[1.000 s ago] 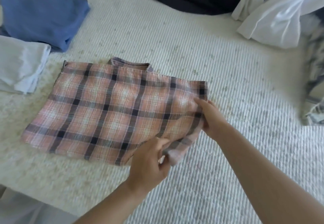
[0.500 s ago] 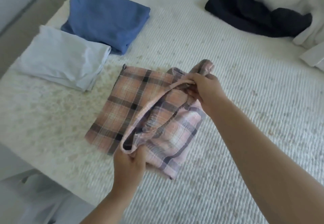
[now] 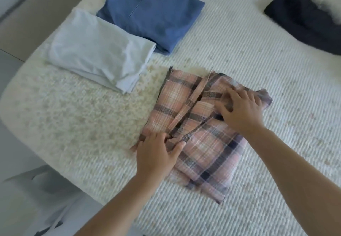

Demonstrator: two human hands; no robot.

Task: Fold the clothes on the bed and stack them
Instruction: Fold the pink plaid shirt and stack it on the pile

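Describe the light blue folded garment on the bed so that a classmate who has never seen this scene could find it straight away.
Start at the white bed and go to its near left corner. Two folded pieces lie side by side there: the light blue garment sits nearer the edge, left of the pink plaid shirt. It is pale, almost grey-blue, unlike the deep blue garment behind it.

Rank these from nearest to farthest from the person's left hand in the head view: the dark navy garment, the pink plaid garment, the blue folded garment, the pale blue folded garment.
From the left hand:
1. Pink plaid garment: under the hand, touching.
2. Pale blue folded garment: up and left.
3. Blue folded garment: beyond it, farther back.
4. Dark navy garment: far back right corner.
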